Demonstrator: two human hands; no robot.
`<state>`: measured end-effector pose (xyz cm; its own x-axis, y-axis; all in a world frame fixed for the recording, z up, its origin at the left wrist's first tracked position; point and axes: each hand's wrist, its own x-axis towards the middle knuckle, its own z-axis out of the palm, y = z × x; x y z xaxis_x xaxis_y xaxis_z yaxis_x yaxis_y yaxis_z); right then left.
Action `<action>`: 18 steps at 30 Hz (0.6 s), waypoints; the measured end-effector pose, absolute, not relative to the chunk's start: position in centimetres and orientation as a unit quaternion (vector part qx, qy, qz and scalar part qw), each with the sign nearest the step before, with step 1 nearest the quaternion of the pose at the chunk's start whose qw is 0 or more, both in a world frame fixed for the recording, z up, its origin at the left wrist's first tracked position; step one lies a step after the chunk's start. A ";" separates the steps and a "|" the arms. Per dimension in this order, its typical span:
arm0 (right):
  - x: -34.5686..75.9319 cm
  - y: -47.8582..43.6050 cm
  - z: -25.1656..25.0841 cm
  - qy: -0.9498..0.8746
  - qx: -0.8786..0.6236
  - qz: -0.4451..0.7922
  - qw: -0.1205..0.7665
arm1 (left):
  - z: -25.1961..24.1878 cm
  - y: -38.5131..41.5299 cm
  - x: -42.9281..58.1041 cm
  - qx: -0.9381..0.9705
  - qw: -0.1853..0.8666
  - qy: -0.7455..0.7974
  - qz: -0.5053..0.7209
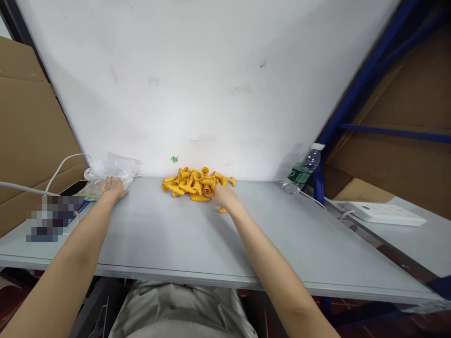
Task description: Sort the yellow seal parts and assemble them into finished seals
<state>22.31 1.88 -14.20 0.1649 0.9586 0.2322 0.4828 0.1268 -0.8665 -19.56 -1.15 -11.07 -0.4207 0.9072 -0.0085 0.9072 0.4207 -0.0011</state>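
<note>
A heap of small yellow plastic pieces [188, 184] lies on the grey table against the white board; some look like hollow cups, others like curved T-shaped handles. My right hand [225, 197] is at the heap's right edge, smeared by motion, so I cannot make out its fingers or whether they grip a piece. One yellow piece [222, 210] shows just below that hand, apart from the heap. Off to the left, my left hand [113, 188] rests with fingers spread on a crumpled clear plastic bag [118, 165].
A clear bottle with a green label [301, 173] leans at the back right beside a blue metal post [319, 180]. Beyond it lies a white power strip [385, 213]. Cardboard [31, 122] stands on the left, with a white cable [58, 169] in front.
</note>
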 end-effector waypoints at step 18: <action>22.7 -1.4 -5.8 -0.714 -0.679 0.098 0.138 | -4.9 1.1 -10.2 0.695 0.075 0.666 0.260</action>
